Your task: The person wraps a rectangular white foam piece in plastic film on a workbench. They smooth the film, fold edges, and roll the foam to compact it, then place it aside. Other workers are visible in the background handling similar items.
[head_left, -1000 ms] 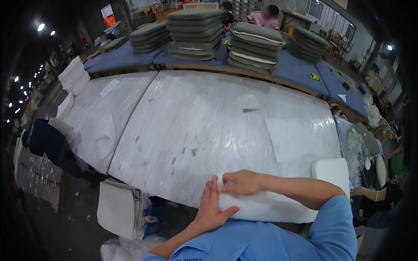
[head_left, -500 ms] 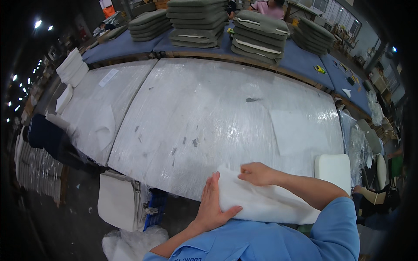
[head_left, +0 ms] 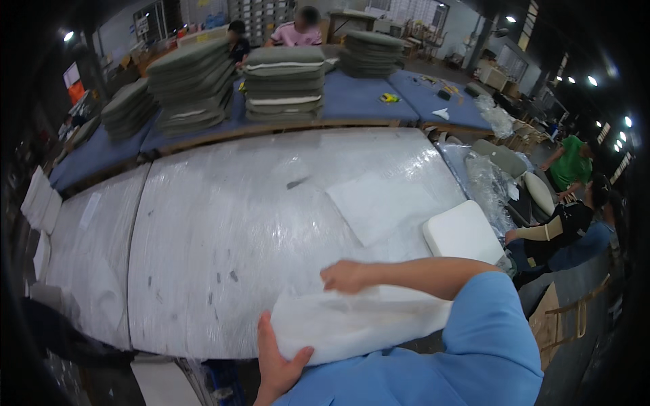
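A thick white cushion piece with a soft, fluffy cover (head_left: pixel 365 328) lies at the table's near edge, against my body. My left hand (head_left: pixel 277 362) is open at its left end, fingers stretched up along that end and the thumb apart on the near side. Above the cushion's far upper edge is my right hand (head_left: pixel 345 276), its fingers curled together and partly blurred. Whether it pinches some of the cover cannot be made out. A white rounded foam pad (head_left: pixel 464 233) lies on the table beyond my right forearm.
Plastic film covers the wide pale table (head_left: pixel 223 203), where a thin white sheet (head_left: pixel 382 206) lies. Behind it, stacks of grey-green cushions (head_left: pixel 284 84) stand on a blue table (head_left: pixel 365 101). People work at the far side and right, one in green (head_left: pixel 567 166). Clear plastic (head_left: pixel 491 183) lies at right.
The view has swung to the right, bringing more of the right side and its people into sight. My right hand has lifted from the cover's surface; my left hand stays at the cushion's left end.
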`<state>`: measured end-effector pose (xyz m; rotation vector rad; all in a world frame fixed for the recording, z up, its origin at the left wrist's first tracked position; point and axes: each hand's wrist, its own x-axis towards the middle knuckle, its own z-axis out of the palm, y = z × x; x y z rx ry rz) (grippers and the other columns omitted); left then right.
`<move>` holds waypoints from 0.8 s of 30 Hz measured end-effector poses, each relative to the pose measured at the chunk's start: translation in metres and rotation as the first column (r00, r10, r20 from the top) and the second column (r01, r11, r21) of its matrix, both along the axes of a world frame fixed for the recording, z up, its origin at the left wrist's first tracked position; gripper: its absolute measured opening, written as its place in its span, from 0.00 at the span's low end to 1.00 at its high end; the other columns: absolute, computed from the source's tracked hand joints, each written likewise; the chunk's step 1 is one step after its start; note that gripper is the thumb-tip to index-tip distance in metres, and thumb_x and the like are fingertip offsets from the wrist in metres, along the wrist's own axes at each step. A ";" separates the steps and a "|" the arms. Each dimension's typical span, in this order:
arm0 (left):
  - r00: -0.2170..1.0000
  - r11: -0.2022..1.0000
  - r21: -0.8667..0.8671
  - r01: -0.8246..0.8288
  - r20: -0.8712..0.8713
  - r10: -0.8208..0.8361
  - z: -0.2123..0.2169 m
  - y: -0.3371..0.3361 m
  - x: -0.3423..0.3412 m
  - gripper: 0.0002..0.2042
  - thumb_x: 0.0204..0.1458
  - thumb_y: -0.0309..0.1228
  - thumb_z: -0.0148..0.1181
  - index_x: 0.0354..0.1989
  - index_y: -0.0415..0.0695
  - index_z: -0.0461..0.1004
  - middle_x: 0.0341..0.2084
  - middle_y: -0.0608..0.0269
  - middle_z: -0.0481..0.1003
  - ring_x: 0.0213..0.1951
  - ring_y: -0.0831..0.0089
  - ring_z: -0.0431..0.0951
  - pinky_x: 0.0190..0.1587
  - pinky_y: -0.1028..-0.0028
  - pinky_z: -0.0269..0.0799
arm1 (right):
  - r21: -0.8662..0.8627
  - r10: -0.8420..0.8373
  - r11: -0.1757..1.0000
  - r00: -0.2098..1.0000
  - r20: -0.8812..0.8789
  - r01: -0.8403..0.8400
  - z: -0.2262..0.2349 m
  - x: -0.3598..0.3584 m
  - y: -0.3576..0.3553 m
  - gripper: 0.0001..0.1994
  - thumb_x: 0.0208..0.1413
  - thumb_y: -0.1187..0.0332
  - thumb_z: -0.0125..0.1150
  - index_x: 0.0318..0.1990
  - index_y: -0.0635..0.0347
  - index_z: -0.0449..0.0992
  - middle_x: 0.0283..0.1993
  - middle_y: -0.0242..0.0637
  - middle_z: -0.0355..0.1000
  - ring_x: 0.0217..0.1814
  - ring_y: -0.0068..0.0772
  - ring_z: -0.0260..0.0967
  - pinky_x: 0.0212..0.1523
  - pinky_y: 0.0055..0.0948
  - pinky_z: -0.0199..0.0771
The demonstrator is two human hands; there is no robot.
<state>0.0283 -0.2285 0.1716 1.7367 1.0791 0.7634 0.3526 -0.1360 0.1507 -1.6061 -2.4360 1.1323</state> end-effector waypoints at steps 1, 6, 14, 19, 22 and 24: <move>1.000 1.000 0.003 0.012 -0.011 -0.012 0.003 0.003 0.002 0.56 0.50 0.48 0.73 0.75 0.26 0.43 0.72 0.26 0.51 0.74 0.35 0.50 0.76 0.50 0.45 | -0.005 -0.080 0.997 0.996 -0.034 0.080 0.013 0.005 0.008 0.11 0.64 0.62 0.61 0.47 0.58 0.79 0.48 0.50 0.80 0.53 0.55 0.77 0.55 0.46 0.74; 0.998 1.000 -0.005 -0.011 -0.054 0.010 0.010 0.009 0.007 0.54 0.53 0.48 0.72 0.75 0.26 0.43 0.71 0.26 0.52 0.73 0.37 0.54 0.74 0.51 0.50 | 0.070 -0.258 0.956 0.928 -0.270 0.286 0.063 0.013 0.006 0.09 0.68 0.65 0.60 0.48 0.58 0.81 0.45 0.44 0.81 0.47 0.45 0.79 0.49 0.37 0.77; 1.000 0.999 -0.021 -0.025 -0.008 0.025 0.015 0.014 0.011 0.53 0.55 0.47 0.71 0.76 0.26 0.42 0.71 0.26 0.54 0.71 0.39 0.58 0.73 0.52 0.53 | -0.130 -0.130 0.985 0.984 -0.119 0.114 0.045 0.015 -0.067 0.19 0.71 0.52 0.52 0.49 0.59 0.79 0.49 0.50 0.76 0.51 0.51 0.75 0.52 0.45 0.74; 1.000 0.999 -0.037 -0.005 -0.021 0.004 0.014 0.010 0.012 0.53 0.54 0.47 0.71 0.76 0.27 0.42 0.71 0.28 0.54 0.71 0.40 0.58 0.73 0.52 0.53 | -0.266 -0.113 0.957 0.994 0.011 0.112 0.053 0.031 -0.071 0.21 0.69 0.48 0.55 0.51 0.56 0.79 0.47 0.50 0.77 0.52 0.49 0.76 0.53 0.44 0.74; 1.000 1.000 -0.017 0.001 -0.020 -0.001 0.014 0.010 0.011 0.53 0.54 0.46 0.71 0.76 0.27 0.42 0.71 0.28 0.53 0.71 0.41 0.58 0.73 0.51 0.54 | -0.330 -0.177 0.934 0.979 -0.101 0.135 0.064 0.017 -0.053 0.20 0.68 0.48 0.57 0.49 0.56 0.79 0.44 0.49 0.77 0.51 0.48 0.76 0.52 0.43 0.74; 1.000 1.000 -0.019 -0.014 -0.026 0.013 0.013 0.009 0.009 0.53 0.53 0.46 0.71 0.76 0.28 0.42 0.71 0.29 0.54 0.71 0.41 0.58 0.72 0.51 0.54 | -0.199 -0.121 0.978 0.940 -0.318 0.058 0.076 -0.009 -0.049 0.18 0.68 0.50 0.59 0.46 0.56 0.78 0.40 0.47 0.78 0.48 0.48 0.77 0.49 0.43 0.74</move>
